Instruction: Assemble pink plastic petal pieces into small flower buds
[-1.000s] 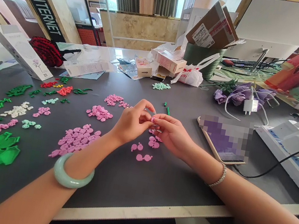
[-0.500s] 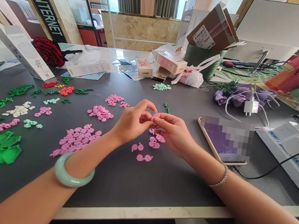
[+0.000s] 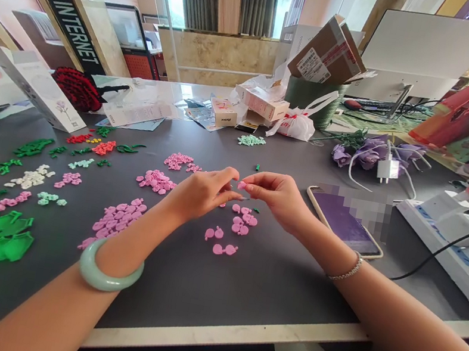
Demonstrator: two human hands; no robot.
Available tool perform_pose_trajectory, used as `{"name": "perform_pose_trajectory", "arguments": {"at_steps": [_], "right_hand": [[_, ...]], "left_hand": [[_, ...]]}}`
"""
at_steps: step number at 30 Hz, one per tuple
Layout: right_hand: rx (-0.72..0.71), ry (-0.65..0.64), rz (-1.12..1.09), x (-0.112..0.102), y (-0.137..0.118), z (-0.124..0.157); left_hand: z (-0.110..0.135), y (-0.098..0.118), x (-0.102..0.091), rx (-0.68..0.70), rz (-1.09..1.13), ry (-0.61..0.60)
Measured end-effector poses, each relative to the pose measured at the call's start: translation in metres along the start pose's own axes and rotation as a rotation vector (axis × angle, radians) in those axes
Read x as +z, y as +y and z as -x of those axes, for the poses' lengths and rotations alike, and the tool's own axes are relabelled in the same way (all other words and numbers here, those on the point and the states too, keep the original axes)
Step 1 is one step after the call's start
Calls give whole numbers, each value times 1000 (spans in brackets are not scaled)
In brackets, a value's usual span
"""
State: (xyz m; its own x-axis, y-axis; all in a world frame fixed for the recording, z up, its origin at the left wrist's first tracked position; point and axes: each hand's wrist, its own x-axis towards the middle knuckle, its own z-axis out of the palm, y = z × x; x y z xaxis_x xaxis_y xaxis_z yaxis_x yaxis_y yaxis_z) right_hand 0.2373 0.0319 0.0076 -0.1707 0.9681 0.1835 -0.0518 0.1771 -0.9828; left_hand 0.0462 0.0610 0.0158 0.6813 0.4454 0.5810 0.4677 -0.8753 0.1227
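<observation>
My right hand pinches a small pink plastic piece between thumb and fingertips, above the dark tabletop. Just left of it, my left hand has thumb and forefinger apart, with nothing visible between them. Under the hands lie several pink round pieces, many joined in pairs. Nearer to me is another pink pair. Beside my left forearm spreads a pile of pink discs. Smaller pink pieces sit behind it, and a little green tube lies beyond my hands.
Green leaf pieces, white pieces and red pieces lie in groups at left. A phone and a power strip are at right. Boxes, a plastic bag and purple flowers stand at the back.
My hands have drawn slightly apart. The left fingers have come off the pink piece, which stays in my right fingertips. The camera view has tilted slightly upward.
</observation>
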Motion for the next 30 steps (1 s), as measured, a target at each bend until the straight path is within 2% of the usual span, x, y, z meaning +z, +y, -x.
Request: {"name": "perform_pose_trajectory", "arguments": {"at_steps": [9, 14, 18, 30], "right_hand": [[7, -128, 146, -4, -8, 0], [52, -169, 89, -3, -8, 0], [98, -155, -5, 0, -4, 1], [119, -120, -29, 6, 2, 3]], "left_hand": [[-2, -4, -4, 129, -82, -138], [-2, 2, -3, 139, -36, -154], [-2, 6, -3, 120, 17, -170], [-2, 6, -1, 96, 93, -226]]}}
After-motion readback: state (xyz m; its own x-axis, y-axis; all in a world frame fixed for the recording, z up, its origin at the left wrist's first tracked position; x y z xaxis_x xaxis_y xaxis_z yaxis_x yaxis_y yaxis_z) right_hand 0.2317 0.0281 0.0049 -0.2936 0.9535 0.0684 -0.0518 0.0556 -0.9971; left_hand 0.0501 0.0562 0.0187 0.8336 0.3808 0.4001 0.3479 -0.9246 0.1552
